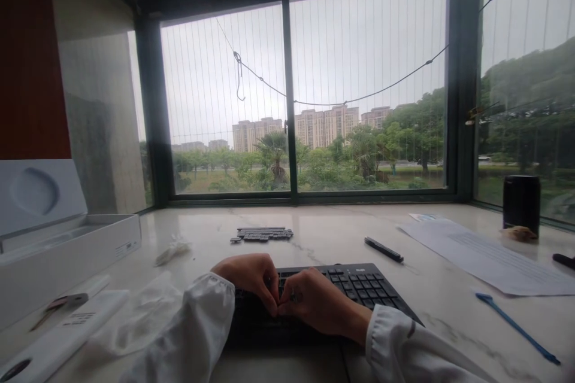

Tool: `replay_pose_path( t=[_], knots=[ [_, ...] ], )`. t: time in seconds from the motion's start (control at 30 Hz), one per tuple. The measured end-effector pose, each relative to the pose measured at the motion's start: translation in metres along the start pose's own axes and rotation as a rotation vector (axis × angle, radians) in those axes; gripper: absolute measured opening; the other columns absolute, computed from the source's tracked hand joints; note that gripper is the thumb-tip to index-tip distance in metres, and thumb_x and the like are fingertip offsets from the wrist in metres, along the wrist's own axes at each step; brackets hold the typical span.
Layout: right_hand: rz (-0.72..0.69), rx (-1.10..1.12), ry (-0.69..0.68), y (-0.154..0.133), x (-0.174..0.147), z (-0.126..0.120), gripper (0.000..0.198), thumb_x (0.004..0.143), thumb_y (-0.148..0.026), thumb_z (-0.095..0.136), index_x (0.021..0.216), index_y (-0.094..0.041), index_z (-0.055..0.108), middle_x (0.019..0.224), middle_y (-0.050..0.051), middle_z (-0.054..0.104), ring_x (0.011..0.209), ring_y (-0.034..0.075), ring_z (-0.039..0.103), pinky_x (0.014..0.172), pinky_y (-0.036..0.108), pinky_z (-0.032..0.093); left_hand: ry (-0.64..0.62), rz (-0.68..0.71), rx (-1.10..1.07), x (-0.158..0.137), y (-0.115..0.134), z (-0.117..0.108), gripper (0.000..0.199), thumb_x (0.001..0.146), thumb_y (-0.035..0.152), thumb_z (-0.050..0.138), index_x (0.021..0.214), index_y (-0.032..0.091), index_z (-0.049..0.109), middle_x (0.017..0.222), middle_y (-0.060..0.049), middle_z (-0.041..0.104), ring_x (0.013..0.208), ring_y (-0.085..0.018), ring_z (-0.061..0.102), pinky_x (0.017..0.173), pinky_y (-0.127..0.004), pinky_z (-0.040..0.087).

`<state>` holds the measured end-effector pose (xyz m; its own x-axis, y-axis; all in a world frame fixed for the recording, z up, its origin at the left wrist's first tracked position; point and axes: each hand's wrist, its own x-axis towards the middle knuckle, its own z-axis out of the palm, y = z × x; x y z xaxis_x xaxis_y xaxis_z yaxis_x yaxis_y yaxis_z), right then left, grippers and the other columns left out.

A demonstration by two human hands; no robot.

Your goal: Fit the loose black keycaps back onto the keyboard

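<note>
A black keyboard lies on the white marbled surface in front of me, its number pad showing at the right. Over its middle, my left hand and my right hand meet with their fingertips touching. Both are closed in a pinch, low against the keyboard's near part. Whatever sits between the fingers is hidden or too small to name. Behind the keyboard, several loose dark keycaps are grouped in rows. To their right is a slim black bar-shaped piece.
At the left stand an open white box and a flat white box bearing a metal item. Crumpled clear plastic lies near my left sleeve. Right of the keyboard are a blue stick-like tool, printed paper and a black cylinder.
</note>
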<state>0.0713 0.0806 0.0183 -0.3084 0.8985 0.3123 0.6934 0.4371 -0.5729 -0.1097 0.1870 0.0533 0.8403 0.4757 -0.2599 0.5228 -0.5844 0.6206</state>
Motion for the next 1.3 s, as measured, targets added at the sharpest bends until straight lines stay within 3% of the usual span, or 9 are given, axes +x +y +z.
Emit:
replay_pose_path(
  t=[0.33, 0.67, 1.3],
  knots=[
    [-0.026, -0.005, -0.002, -0.0035, 0.0007, -0.0017, 0.010, 0.074, -0.030, 0.072, 0.077, -0.022, 0.077, 0.067, -0.002, 0.071, 0.061, 0.010, 0.061, 0.057, 0.018, 0.036, 0.013, 0.008, -0.010, 0.0037, -0.0068, 0.0024, 0.037, 0.048, 0.046, 0.087, 0.072, 0.020, 0.074, 0.072, 0.004, 0.071, 0.067, -0.012, 0.058, 0.060, -0.021, 0.039],
    [-0.014, 0.076, -0.009, -0.0014, -0.0005, 0.0007, 0.016, 0.073, -0.035, 0.074, 0.076, -0.019, 0.075, 0.072, -0.001, 0.074, 0.065, 0.012, 0.064, 0.057, 0.019, 0.037, 0.026, -0.002, 0.011, 0.0037, -0.0077, 0.0025, 0.037, 0.047, 0.046, 0.087, 0.071, 0.021, 0.073, 0.070, 0.004, 0.070, 0.067, -0.013, 0.059, 0.059, -0.021, 0.040],
    [0.008, 0.014, -0.012, -0.0066, -0.0011, -0.0010, 0.018, 0.074, -0.037, 0.073, 0.076, -0.019, 0.075, 0.071, -0.001, 0.072, 0.065, 0.012, 0.062, 0.058, 0.020, 0.036, 0.041, -0.002, -0.006, 0.0024, -0.0066, 0.0020, 0.043, 0.043, 0.050, 0.087, 0.072, 0.021, 0.074, 0.069, 0.004, 0.070, 0.068, -0.012, 0.059, 0.063, -0.021, 0.042]
  ],
)
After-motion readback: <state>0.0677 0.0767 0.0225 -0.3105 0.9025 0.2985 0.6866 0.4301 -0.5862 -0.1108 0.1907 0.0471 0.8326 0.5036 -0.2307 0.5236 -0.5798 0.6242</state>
